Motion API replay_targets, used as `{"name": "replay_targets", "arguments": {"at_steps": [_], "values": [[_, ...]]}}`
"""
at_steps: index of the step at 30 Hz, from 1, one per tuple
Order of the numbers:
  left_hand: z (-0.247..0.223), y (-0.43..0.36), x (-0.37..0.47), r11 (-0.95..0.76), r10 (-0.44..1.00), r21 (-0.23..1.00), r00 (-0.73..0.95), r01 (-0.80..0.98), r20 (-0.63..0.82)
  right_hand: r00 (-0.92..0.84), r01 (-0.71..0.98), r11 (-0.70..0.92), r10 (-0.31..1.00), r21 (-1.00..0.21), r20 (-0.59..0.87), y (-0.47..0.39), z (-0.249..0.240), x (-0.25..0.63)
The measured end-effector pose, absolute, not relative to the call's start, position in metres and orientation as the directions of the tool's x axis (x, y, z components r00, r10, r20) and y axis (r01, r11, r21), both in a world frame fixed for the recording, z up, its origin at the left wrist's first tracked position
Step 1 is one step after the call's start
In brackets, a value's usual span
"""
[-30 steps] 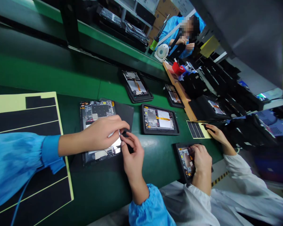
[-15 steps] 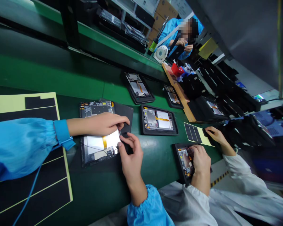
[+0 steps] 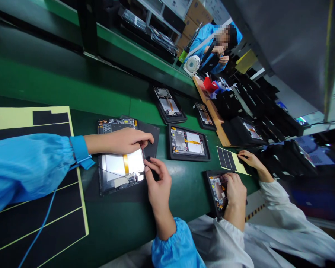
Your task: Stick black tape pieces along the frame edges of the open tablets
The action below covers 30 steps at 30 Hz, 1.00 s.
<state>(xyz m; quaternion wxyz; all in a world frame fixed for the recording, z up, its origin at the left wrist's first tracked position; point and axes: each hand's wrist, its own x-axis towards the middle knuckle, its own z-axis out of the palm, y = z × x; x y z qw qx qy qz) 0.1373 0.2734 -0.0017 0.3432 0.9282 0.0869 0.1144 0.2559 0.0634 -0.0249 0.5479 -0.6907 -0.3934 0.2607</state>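
Note:
An opened tablet lies on a dark mat, its circuit board, silver batteries and orange ribbon cable showing. My left hand reaches across it from the left, fingers bent and pressed together at its right edge; whatever the fingertips hold is hidden. Lower on that edge, my right hand has thumb and forefinger closed in a pinch against the tablet's side. Something small and dark shows by these fingers, too unclear to name. A dark flat sheet sticks out from under the tablet.
Yellow sheet with black stickers lies at left. Open tablets in black trays stand on the green bench. A co-worker's hand rests on another tablet, the other hand on a sticker sheet. A fan stands behind.
The view has shifted slightly, so most bench items sit a little further right. My left fingertips have moved slightly up along the tablet's edge, away from my right hand, which keeps its pinch.

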Motion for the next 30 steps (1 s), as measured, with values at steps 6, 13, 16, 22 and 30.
{"name": "replay_targets", "arguments": {"at_steps": [6, 13, 16, 22, 30], "values": [[-0.003, 0.274, 0.137, -0.788, 0.253, 0.612, 0.945, 0.075, 0.209, 0.502, 0.256, -0.099, 0.863, -0.962, 0.045, 0.065, -0.021, 0.268], [-0.004, 0.270, 0.137, -0.685, 0.219, 0.728, 0.940, -0.041, 0.260, 0.428, 0.362, -0.061, 0.898, -0.930, 0.108, 0.068, -0.018, 0.276], [-0.004, 0.261, 0.140, -0.620, 0.191, 0.783, 0.956, -0.058, 0.222, 0.414, 0.427, -0.021, 0.894, -0.904, 0.175, 0.066, -0.022, 0.275], [-0.001, 0.257, 0.145, -0.618, 0.182, 0.785, 0.977, 0.026, 0.111, 0.381, 0.529, 0.002, 0.893, -0.849, 0.240, 0.063, -0.029, 0.274], [0.006, 0.282, 0.142, -0.694, 0.268, 0.709, 0.959, 0.123, 0.096, 0.368, 0.410, -0.049, 0.922, -0.911, 0.116, 0.071, -0.007, 0.280]]}}
